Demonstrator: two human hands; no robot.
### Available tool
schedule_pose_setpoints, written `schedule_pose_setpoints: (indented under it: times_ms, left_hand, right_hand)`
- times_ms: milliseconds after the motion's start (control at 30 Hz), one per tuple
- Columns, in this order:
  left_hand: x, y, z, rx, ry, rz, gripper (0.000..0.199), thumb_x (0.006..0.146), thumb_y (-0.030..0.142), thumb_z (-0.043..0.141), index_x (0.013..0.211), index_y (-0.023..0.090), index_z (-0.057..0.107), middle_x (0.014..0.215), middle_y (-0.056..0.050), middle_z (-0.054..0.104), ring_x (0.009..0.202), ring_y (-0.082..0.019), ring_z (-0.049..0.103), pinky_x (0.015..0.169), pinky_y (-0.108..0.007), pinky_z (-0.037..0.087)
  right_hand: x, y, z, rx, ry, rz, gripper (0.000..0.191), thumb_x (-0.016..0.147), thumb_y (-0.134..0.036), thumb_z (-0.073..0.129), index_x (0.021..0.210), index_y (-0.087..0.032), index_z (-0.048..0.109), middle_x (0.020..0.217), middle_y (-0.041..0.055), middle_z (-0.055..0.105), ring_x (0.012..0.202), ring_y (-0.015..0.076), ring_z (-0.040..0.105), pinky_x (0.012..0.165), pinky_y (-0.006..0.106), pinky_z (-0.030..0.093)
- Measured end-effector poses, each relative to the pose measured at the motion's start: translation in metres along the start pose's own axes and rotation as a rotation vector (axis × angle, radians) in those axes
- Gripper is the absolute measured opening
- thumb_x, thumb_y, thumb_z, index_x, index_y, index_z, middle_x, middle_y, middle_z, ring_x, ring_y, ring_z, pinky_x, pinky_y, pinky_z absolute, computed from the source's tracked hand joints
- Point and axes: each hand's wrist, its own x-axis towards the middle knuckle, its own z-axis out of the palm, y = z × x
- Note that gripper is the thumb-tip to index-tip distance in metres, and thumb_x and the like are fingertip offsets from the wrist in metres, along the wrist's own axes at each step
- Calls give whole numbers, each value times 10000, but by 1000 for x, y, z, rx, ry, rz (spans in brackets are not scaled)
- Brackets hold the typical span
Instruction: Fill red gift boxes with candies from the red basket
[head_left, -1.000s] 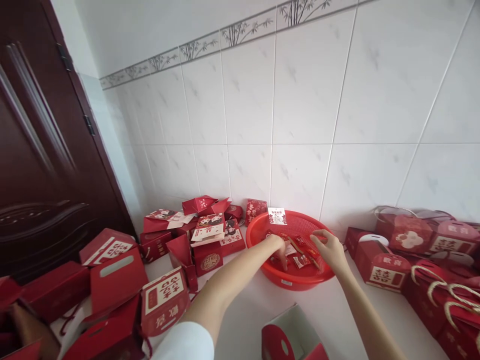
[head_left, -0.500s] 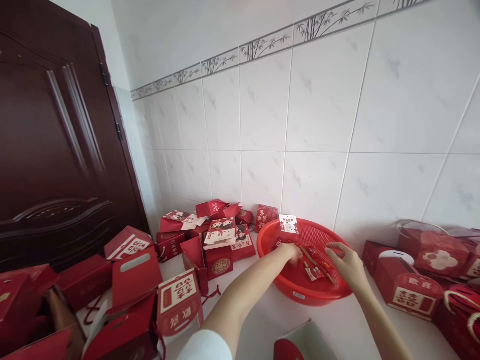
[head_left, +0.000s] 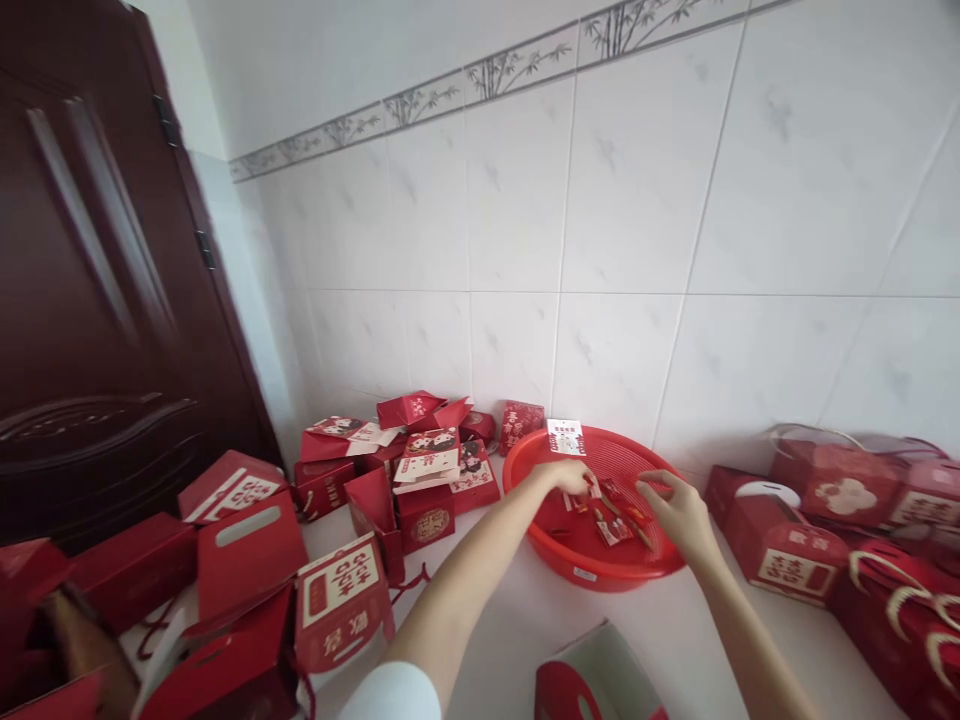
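A red plastic basket [head_left: 630, 578] with a perforated side stands on the white table, holding several small red packets [head_left: 615, 530] and thin brown stick-like pieces. My left hand [head_left: 571, 477] reaches inside over its left part, fingers closed on a small red-and-white packet [head_left: 593, 489]. Over the basket's right rim is my right hand [head_left: 679, 508], with thumb and fingertips pinched together; whatever they hold is too small to make out. A white-and-red card [head_left: 565, 436] leans at the back rim. Nearest me sits an open red box [head_left: 559, 692] with a pale inside.
Red gift boxes [head_left: 345, 605] crowd the left side of the table, some open. More red boxes [head_left: 784, 555] with rope handles stand at the right. A tiled wall [head_left: 622, 230] closes off the back, and a dark door [head_left: 97, 250] is at far left.
My left hand has lifted slightly among the packets, and a red-and-white packet now shows at its fingertips. My right hand stays pinched by the rim. The whole view has shifted slightly.
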Motion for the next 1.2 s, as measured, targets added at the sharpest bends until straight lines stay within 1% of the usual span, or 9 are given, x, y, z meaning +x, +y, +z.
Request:
schedule_pose_setpoints:
  times_ms: [133,300,433,533,600,767,833,1033,1200]
  left_hand:
    - [1,-2,-9,-114,15,51,296,772,104,651,1047,185,726,844,-24,741,795,-191,717,682,-269,591]
    - [1,-6,-8,-239,54,77,340,770,68,565,1066,160,706,934,-43,746,880,-176,715,714,-231,581]
    - [2,-11,-4,-266,51,56,300,709,77,598,966,166,725,868,-30,742,837,-187,708,687,-238,572]
    - [6,-15,-2,-247,28,24,228,681,88,597,858,162,722,817,-34,734,796,-192,699,647,-239,556]
    - [8,-17,-2,-229,17,3,234,669,82,588,848,160,716,833,-44,734,799,-193,692,622,-229,537]
    - [13,-21,-1,-205,35,-45,546,618,23,567,1115,210,692,1055,-53,730,911,-192,675,584,-183,482]
    - [14,-21,0,-222,36,-59,618,610,3,547,1172,226,673,1115,-53,720,948,-190,669,581,-174,473]
    - [9,-16,-2,-360,-12,-48,621,637,-33,498,1180,212,674,1036,-50,740,859,-161,680,552,-175,464]
    - [1,-8,-6,-489,-30,14,684,643,-75,472,1254,183,641,1039,-59,745,849,-146,677,644,-190,517]
  right_hand:
    - [1,2,2,2,18,-26,249,715,-407,565,814,-231,712,687,44,745,708,270,722,696,357,531]
    - [3,4,3,-13,10,-14,247,743,-380,549,845,-223,709,814,51,776,718,243,725,689,339,527]
    - [2,3,3,-16,-2,-23,227,761,-363,551,850,-221,704,951,56,782,760,225,724,695,320,522]
    - [1,3,3,-24,-15,-15,234,775,-355,549,881,-214,703,935,56,777,749,220,721,674,312,514]
    - [1,3,3,-27,-20,-8,234,783,-352,550,893,-209,699,932,59,774,740,217,717,671,311,512]
    - [0,2,3,-27,-20,-1,217,798,-333,554,907,-209,695,995,61,771,761,209,710,679,308,513]
    - [0,2,3,-25,-21,2,211,800,-323,558,910,-209,698,989,60,771,768,208,710,688,307,515]
    - [1,2,3,-25,-25,12,174,796,-299,564,879,-224,697,986,42,765,776,199,709,699,295,513]
    - [1,0,3,-31,-38,31,185,812,-290,557,901,-213,699,909,49,764,752,205,702,683,301,503]
